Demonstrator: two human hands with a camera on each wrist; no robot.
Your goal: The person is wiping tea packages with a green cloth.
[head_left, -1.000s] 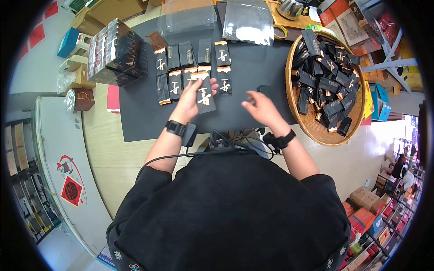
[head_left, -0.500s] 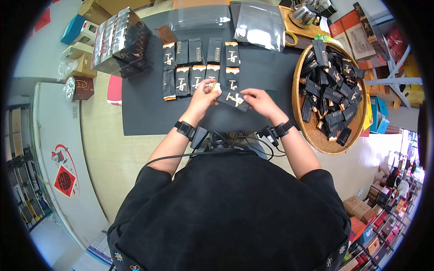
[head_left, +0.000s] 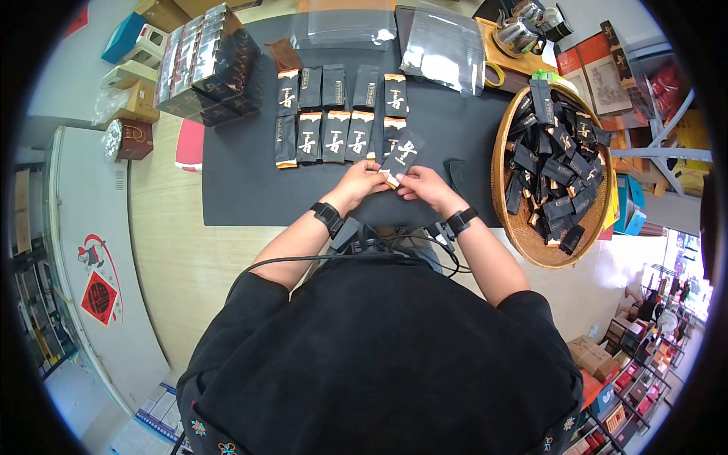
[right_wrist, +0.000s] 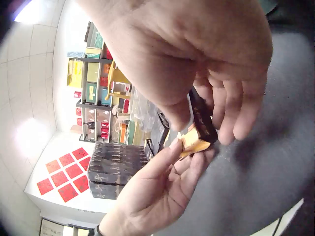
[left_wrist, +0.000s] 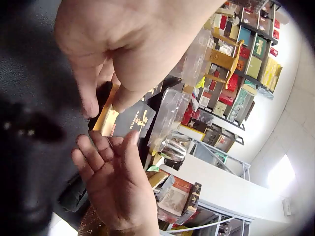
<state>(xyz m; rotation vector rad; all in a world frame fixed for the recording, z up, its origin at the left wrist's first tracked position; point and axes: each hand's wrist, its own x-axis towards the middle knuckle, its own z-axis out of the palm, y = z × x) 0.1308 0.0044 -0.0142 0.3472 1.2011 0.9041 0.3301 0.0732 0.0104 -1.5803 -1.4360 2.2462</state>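
At the far left a stack of dark boxes (head_left: pixel 208 68) stands on the black table (head_left: pixel 243 186); next come two rows of black packets (head_left: pixel 336 136), some with orange ends; below the rows the left hand (head_left: pixel 362 183) pinches the orange-and-white end of one held packet (head_left: pixel 403 154), its dark body slanting away from the person and overlapping the rightmost lower-row packet in the head view; the right hand (head_left: pixel 426 186) grips the same end between thumb and fingers; farther right, a woven basket (head_left: pixel 497 171) holds a heap of similar packets.
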